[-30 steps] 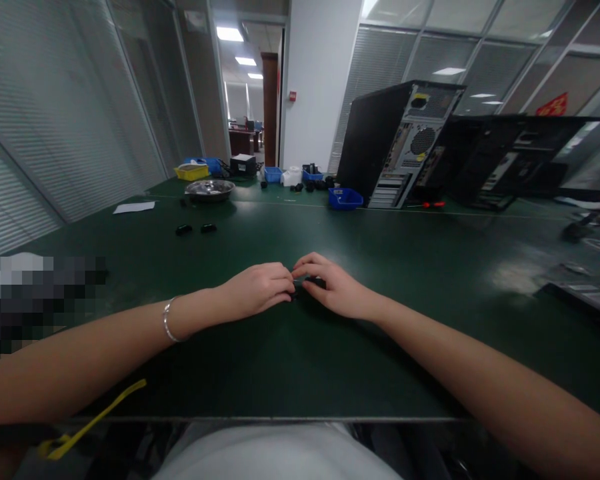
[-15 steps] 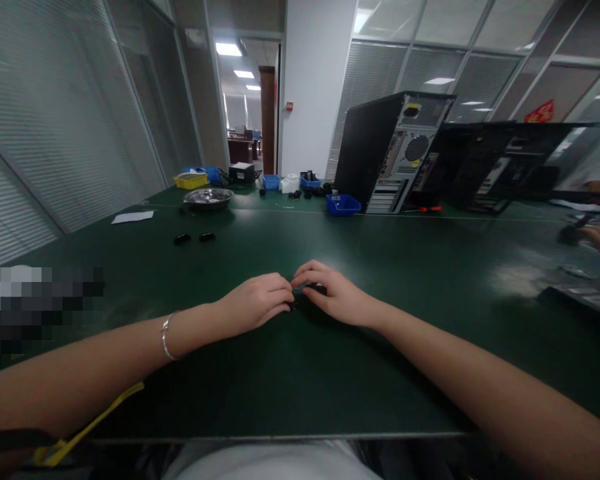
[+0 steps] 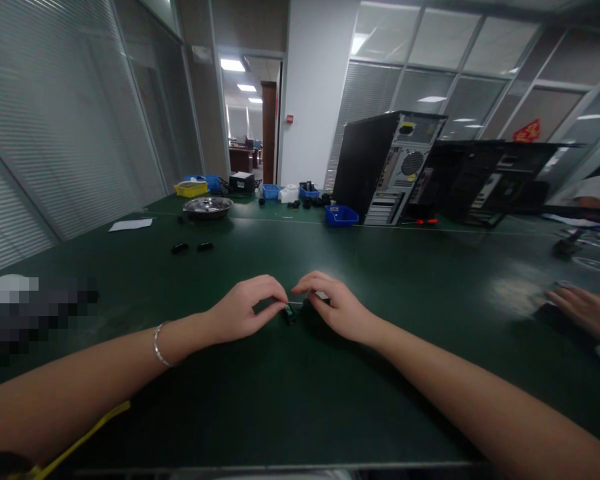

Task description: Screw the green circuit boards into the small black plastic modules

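Over the middle of the green table, my left hand [image 3: 247,308] pinches the end of a small green-and-black circuit board [image 3: 290,313] between thumb and fingertips. Facing it, my right hand [image 3: 336,303] curls its thumb and fingers around a small object, mostly hidden, with a grey patch showing. A thin pale rod [image 3: 297,303] spans the gap between the two hands, close to the board. Whether the rod belongs to the object in my right hand I cannot tell. Two small black oblong pieces, a left one [image 3: 180,248] and a right one [image 3: 205,246], lie beyond my left hand.
A metal bowl [image 3: 208,208], a white paper [image 3: 131,225], a yellow tray [image 3: 191,189] and a blue bin [image 3: 341,215] stand farther back. A black computer tower [image 3: 365,167] rises at back right. A co-worker's hand [image 3: 587,310] rests at the right.
My hands have drawn slightly apart, and the green board and pale rod now show between them. A co-worker's hand has come farther into view on the right. The view has tilted slightly upward.
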Demonstrator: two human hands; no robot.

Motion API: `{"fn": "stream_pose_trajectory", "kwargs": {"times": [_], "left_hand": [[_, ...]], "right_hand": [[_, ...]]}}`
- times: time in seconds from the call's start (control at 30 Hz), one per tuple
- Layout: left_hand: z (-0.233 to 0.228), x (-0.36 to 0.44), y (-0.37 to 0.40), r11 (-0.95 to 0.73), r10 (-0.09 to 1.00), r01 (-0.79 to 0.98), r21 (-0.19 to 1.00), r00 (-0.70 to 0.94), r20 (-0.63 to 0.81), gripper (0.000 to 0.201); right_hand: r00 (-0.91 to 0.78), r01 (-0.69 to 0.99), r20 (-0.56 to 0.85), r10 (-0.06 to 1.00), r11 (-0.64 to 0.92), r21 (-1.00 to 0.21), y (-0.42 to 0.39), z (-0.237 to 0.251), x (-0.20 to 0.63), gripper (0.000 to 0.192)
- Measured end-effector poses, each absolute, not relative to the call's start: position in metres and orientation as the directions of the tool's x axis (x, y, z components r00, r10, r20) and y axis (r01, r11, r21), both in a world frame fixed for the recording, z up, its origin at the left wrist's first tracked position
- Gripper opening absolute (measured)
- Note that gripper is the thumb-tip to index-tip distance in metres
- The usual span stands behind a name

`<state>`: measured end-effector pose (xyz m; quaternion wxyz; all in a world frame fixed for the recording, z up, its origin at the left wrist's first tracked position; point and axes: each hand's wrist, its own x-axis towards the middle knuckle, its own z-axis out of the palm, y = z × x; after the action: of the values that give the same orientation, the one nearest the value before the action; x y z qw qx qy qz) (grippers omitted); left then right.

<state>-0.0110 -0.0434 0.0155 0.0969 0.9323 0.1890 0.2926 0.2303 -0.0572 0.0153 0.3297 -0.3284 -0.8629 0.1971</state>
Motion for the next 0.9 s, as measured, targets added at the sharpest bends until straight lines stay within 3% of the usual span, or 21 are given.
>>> {"fn": "stream_pose_trajectory", "kwargs": {"times": [0.13,0.27,0.37,0.47,0.6,0.73,0.9], "left_hand": [[0.014,-0.012,-0.042,-0.928,0.368,0.291,0.232,0.806,0.463,0.017],[0.008,-0.012,-0.039,-0.960,0.278,0.265,0.088,0.886,0.372,0.017],[0.006,-0.017,-0.028,-0.956,0.278,0.294,-0.006,0.908,0.313,0.016],[0.005,-0.032,-0.005,-0.911,0.378,0.409,-0.060,0.883,0.279,0.017],[0.007,-0.072,0.033,-0.761,0.596,0.642,-0.090,0.748,0.292,0.027],[0.012,-0.120,0.059,-0.580,0.762,0.811,-0.080,0.575,0.299,0.029],[0.018,-0.164,0.076,-0.355,0.887,0.935,-0.020,0.343,0.310,0.029]], "right_hand": [[-0.537,0.467,0.453,0.711,0.698,-0.542,-0.058,0.018,0.232,0.031],[-0.543,0.538,0.420,0.727,0.686,-0.490,-0.059,0.018,0.235,0.026],[-0.561,0.585,0.394,0.728,0.685,-0.433,-0.057,0.016,0.240,0.021],[-0.567,0.621,0.377,0.732,0.681,-0.388,-0.054,0.013,0.245,0.018],[-0.567,0.645,0.370,0.736,0.676,-0.355,-0.051,0.011,0.248,0.022],[-0.586,0.638,0.364,0.724,0.689,-0.344,-0.050,0.010,0.246,0.022],[-0.602,0.611,0.359,0.713,0.701,-0.369,-0.047,0.007,0.243,0.022]]}}
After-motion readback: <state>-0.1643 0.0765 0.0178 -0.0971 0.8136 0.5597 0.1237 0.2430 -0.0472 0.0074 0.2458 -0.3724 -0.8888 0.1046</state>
